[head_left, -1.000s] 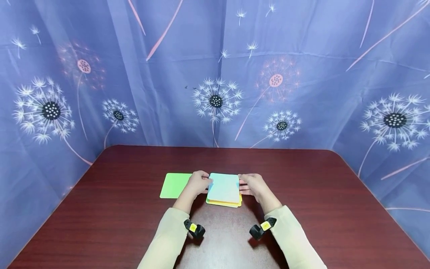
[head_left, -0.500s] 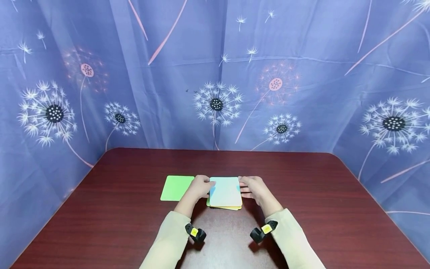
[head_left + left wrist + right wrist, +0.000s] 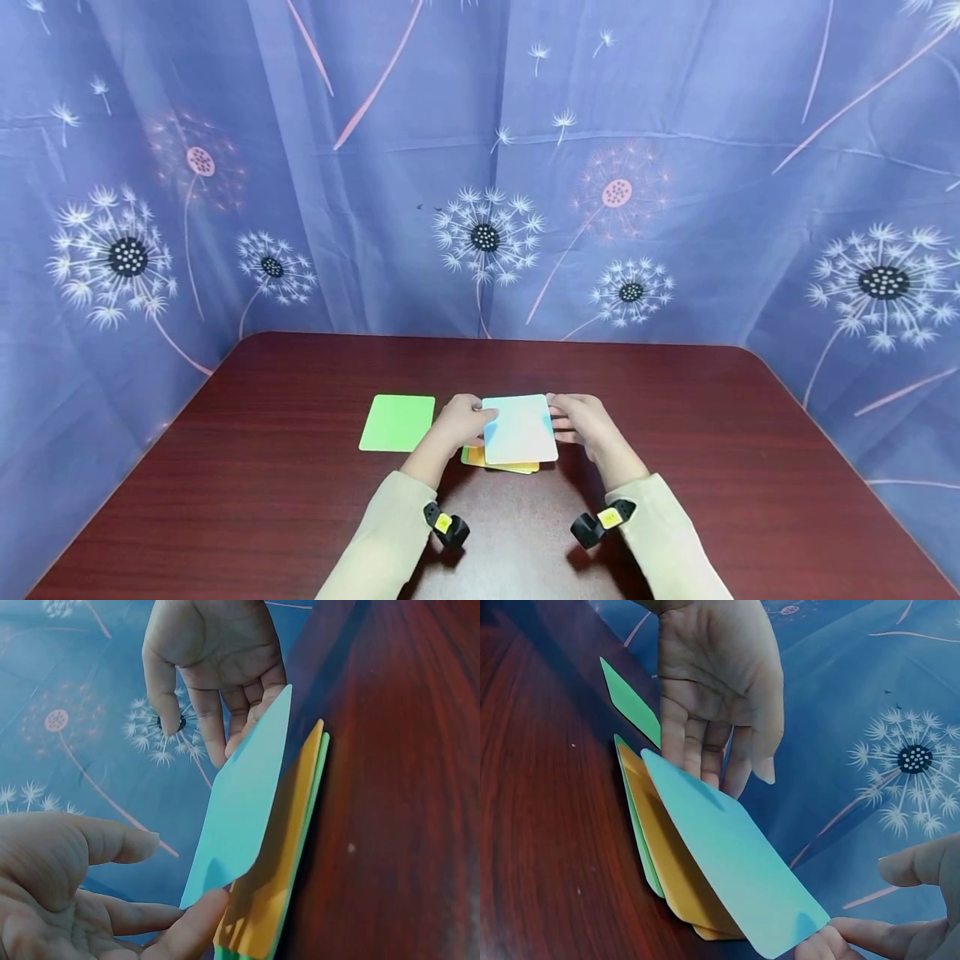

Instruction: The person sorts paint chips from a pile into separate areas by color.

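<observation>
- In work: a pale blue square card with rounded corners (image 3: 521, 429), raised and tilted over a small pile at mid-desk, overhanging its right side. Loose of the cards below, not yet laid flat.
- Left hand (image 3: 459, 423): fingers fairly straight, tips at the card's left edge, thumb lifted clear of its face.
- Right hand (image 3: 587, 419): much the same at the opposite edge. The card seems carried between the two sets of fingertips; neither hand is closed round it.
- Done, by my reading: one bright green square card (image 3: 397, 422) lies flat on the dark red wood-grain desk (image 3: 187, 500), apart from the pile, on the left hand's side.
- Left to handle: the pale blue card, then perhaps the pile, where an orange rounded card (image 3: 676, 859) lies over a thin green card (image 3: 641, 851). Whether the pile grows or shrinks, this moment alone does not settle.
- Hidden: most of the orange card, under the pale blue one. A yellow-orange corner (image 3: 714, 932) pokes out below; probably another card, though the view is poor there. Count uncertain.
- Hard to make out: fingertips beneath the pale blue card; its face, washed pale by glare in the head view.
- Cut off: each near hand, by its own wrist view's border.
</observation>
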`<state>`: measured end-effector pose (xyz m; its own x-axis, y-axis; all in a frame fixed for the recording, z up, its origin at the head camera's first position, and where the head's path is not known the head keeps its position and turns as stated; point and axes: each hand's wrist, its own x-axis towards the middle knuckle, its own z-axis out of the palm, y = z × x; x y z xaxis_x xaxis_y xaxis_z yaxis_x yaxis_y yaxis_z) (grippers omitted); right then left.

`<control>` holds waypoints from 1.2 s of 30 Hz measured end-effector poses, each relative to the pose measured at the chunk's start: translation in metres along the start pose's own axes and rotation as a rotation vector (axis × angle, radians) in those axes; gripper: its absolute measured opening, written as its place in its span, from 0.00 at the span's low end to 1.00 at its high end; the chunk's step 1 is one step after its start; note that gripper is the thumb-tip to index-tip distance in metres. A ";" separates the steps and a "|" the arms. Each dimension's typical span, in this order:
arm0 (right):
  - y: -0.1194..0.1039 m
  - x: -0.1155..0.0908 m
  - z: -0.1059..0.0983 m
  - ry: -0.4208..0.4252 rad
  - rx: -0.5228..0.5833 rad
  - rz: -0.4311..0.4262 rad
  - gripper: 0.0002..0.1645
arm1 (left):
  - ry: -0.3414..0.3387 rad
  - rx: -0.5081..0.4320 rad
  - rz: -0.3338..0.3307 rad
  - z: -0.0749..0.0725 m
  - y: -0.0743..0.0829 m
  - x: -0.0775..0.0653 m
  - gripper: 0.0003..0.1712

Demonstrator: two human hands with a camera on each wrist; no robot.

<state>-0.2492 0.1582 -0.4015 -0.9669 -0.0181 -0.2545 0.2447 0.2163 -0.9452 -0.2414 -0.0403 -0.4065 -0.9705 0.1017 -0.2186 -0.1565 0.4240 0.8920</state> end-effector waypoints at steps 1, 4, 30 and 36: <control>0.000 -0.001 -0.002 0.002 0.003 -0.003 0.29 | 0.000 0.005 -0.001 0.001 0.003 0.000 0.27; -0.001 -0.003 -0.008 0.012 0.013 -0.008 0.29 | -0.008 0.020 0.003 0.005 0.010 0.001 0.27; -0.001 -0.014 -0.065 0.061 -0.033 -0.005 0.31 | -0.046 -0.064 0.078 0.053 0.037 0.011 0.26; 0.011 -0.015 -0.072 0.063 -0.031 0.028 0.30 | -0.066 -0.163 0.025 0.067 0.029 0.013 0.21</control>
<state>-0.2371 0.2313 -0.3929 -0.9626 0.0497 -0.2664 0.2703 0.2459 -0.9308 -0.2460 0.0333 -0.4097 -0.9611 0.1714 -0.2166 -0.1657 0.2694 0.9486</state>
